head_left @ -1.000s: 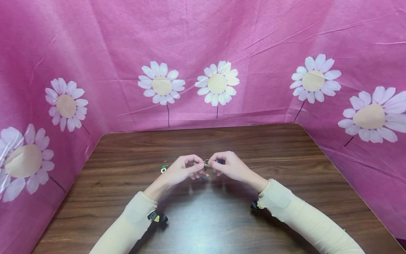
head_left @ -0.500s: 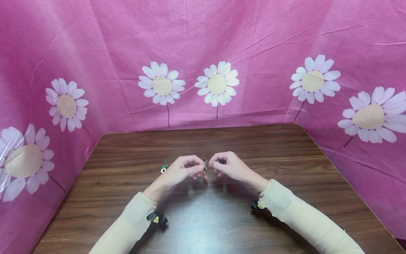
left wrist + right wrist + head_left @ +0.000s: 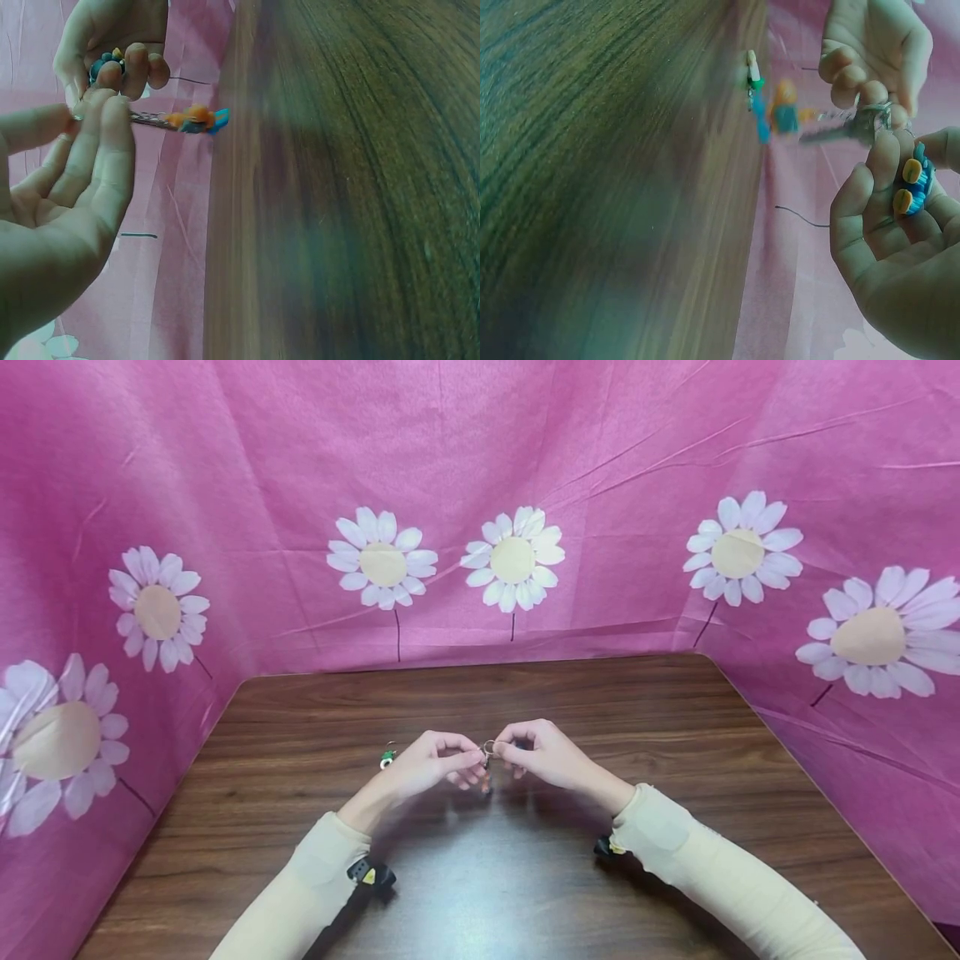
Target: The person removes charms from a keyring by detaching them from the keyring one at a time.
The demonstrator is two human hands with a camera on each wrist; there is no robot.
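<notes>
Above the table, both hands meet at a metal key ring (image 3: pixel 489 747). My left hand (image 3: pixel 438 762) pinches its left side between thumb and index finger, and my right hand (image 3: pixel 543 753) pinches its right side. A blurred key (image 3: pixel 832 136) hangs from the ring, seen in the right wrist view. Beside it, an orange and blue figure charm (image 3: pixel 196 120) dangles on a short chain. A blue charm with yellow feet (image 3: pixel 915 187) lies against the curled fingers of the right hand. The fingertips hide part of the ring.
A green and white keychain (image 3: pixel 387 757) with its own ring lies on the brown wooden table (image 3: pixel 300 710), left of the left hand. A pink cloth (image 3: pixel 465 435) with white flowers stands around the table's back and sides.
Both hands stay nearly in place. The keys and orange charm have swung between them and now hang lower, and more of the ring shows between the fingertips.
</notes>
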